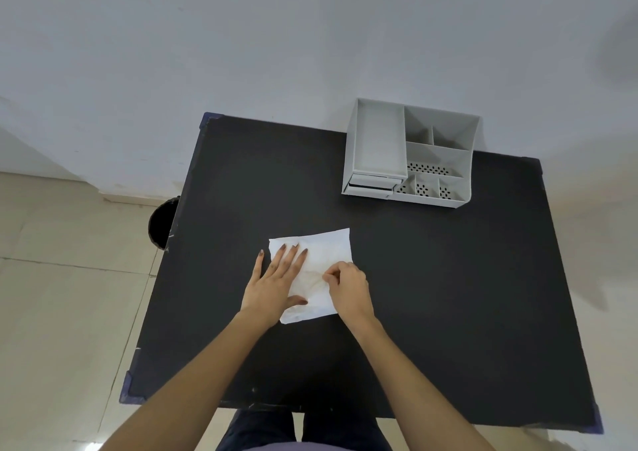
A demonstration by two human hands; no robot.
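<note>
A creased white sheet of paper (326, 253) lies flat on the black table (431, 278), near the middle. My left hand (276, 281) rests on the sheet's left half with straight, spread fingers pressing it down. My right hand (348, 288) sits on the sheet's right side with its fingers curled, and its fingertips pinch the paper near the centre. Part of the sheet is hidden under both hands.
A grey desk organiser (411, 153) with several open compartments stands at the table's back right. A black round bin (162, 222) sits on the tiled floor by the table's left edge. A white wall rises behind the table.
</note>
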